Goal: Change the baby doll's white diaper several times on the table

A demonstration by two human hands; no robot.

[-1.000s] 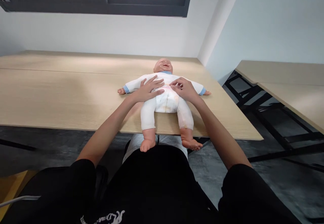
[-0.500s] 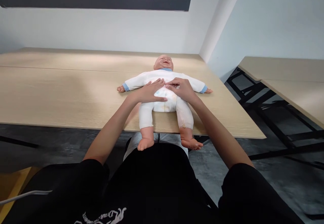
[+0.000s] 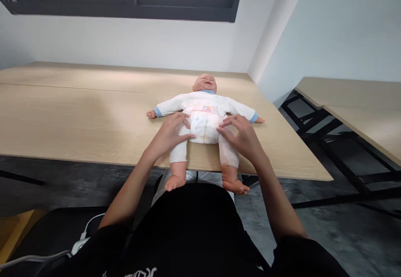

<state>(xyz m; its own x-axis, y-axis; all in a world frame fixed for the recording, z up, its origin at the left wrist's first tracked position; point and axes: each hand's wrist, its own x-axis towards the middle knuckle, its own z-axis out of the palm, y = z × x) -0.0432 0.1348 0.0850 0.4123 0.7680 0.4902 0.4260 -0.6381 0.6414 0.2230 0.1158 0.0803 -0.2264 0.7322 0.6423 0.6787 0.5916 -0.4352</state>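
A baby doll (image 3: 205,99) lies on its back on the table, arms spread, in a white outfit with blue cuffs and collar. A white diaper-like piece (image 3: 205,127) covers its lower body, and its feet hang over the near table edge. On the doll's hip and upper leg at the left rests my left hand (image 3: 172,133), open, its thumb apart from the curved fingers. My right hand (image 3: 242,137) is at the opposite hip, fingers bent and thumb slightly apart, with nothing visible between them. Its fingertips are at the side of the white piece.
The wooden table (image 3: 78,118) runs along the wall beneath a dark-framed window (image 3: 184,7). Another table (image 3: 360,95) with black folding legs stands at the right. At lower left are a black seat (image 3: 53,231) and a white cable (image 3: 37,258).
Both hands have moved off the doll's belly, apart from each other and closer to me, to its hips. The white lower piece and the top's hem now show. The view has shifted slightly.
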